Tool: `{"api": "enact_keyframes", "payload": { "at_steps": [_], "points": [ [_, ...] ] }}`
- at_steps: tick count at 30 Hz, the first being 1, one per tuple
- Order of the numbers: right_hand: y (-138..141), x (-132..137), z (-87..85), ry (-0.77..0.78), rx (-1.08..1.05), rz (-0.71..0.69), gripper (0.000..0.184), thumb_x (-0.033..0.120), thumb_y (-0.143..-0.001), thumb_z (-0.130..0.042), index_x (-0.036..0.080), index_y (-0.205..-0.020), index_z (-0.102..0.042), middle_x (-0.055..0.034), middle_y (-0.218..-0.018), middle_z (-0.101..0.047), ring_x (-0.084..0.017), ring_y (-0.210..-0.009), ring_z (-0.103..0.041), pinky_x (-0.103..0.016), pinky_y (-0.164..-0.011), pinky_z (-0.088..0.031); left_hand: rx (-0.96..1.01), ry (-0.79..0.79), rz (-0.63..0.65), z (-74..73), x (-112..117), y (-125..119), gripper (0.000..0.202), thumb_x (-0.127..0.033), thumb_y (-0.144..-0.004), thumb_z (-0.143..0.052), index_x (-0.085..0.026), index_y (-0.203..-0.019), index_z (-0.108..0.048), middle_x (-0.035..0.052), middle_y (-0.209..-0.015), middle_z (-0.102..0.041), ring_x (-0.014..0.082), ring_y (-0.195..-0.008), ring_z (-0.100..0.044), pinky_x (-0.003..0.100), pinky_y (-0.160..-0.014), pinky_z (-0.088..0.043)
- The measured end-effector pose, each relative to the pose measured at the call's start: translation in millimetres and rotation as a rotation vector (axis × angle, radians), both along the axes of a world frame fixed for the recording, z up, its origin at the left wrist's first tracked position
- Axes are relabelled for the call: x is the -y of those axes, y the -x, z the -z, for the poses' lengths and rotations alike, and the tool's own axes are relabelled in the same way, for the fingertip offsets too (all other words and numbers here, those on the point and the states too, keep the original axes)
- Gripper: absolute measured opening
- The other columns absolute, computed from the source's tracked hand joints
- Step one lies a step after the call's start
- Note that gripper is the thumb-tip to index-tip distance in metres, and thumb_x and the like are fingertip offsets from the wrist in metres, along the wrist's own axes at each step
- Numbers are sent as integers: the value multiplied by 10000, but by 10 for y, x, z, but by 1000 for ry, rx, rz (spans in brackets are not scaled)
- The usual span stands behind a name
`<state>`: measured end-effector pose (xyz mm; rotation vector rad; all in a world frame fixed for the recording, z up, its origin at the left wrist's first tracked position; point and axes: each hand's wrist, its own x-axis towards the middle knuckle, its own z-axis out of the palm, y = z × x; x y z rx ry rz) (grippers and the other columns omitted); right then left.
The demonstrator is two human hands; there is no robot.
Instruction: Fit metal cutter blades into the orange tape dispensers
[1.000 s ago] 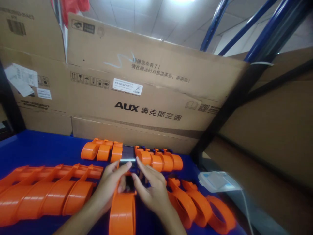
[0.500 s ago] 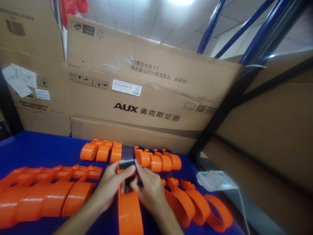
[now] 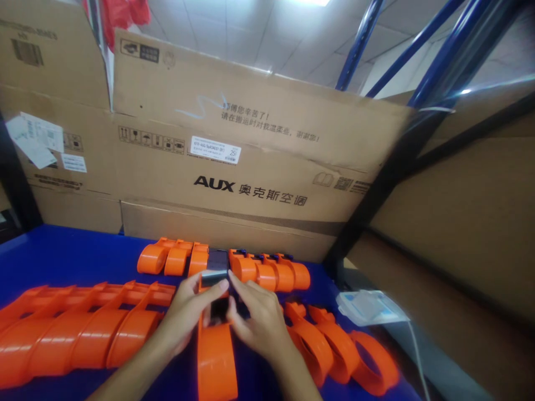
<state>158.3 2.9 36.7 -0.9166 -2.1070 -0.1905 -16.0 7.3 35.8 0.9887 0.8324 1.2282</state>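
Observation:
An orange plastic tape dispenser (image 3: 216,356) with a wide ring hangs between my hands, its ring end toward me. My left hand (image 3: 190,312) is closed on its upper left side, thumb laid across the top. On the other side, my right hand (image 3: 257,317) grips it with index finger and thumb. A dark strip with a shiny edge (image 3: 214,278) shows at its top, by my fingertips; whether it belongs to the dispenser I cannot tell. Just behind stands a dark rectangular object (image 3: 218,259). My palms and fingers hide part of the dispenser.
Several orange dispensers (image 3: 100,334) line the left of the blue tabletop (image 3: 83,250). More lie at the back left (image 3: 175,260), at the back right with dark pieces (image 3: 276,277), and at the right (image 3: 371,362). A clear plastic case (image 3: 371,308) sits right. Cardboard (image 3: 259,167) walls the back.
The held dispenser has shifted slightly left and its ring has come up a little. My right thumb and index finger have spread somewhat apart along its side. My left hand barely moves.

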Motion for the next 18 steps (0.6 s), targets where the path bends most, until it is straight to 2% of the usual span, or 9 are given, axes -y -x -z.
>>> {"api": "enact_keyframes", "payload": {
  "at_steps": [5, 9, 13, 18],
  "points": [
    [-16, 15, -35, 12, -106, -1, 385, 229, -904, -634, 155, -1282, -644, -67, -792, -719, -193, -649, -635, -318, -603, -546, -78, -64, 12, 36, -37, -1, 364, -516, -828, -734, -192, -983, -674, -78, -489, -510, 48, -351, -378, 169, -395, -319],
    [12, 27, 15, -5, -215, 64, 357, 188, -866, -616, 154, -1216, -676, -56, -774, -705, -179, -611, -628, -302, -574, -545, -85, -89, 27, 48, -24, -14, 341, -493, -829, -741, -188, -962, -666, -70, -527, -512, 61, -406, -420, 174, -444, -370],
    [46, 28, 52, -4, -281, 146, 336, 202, -864, -616, 164, -1190, -685, -29, -724, -671, -154, -538, -591, -274, -511, -520, -56, -106, 13, 44, 13, -35, 351, -443, -806, -772, -174, -1015, -687, -33, -639, -580, 65, -487, -448, 171, -477, -386],
    [85, 50, 40, 1, -299, 130, 309, 173, -844, -598, 167, -1138, -692, 10, -634, -614, -140, -490, -555, -262, -499, -501, -57, -98, -29, 31, 27, -51, 322, -440, -805, -760, -163, -955, -691, -70, -533, -486, 60, -432, -387, 168, -429, -340]
  ]
}}
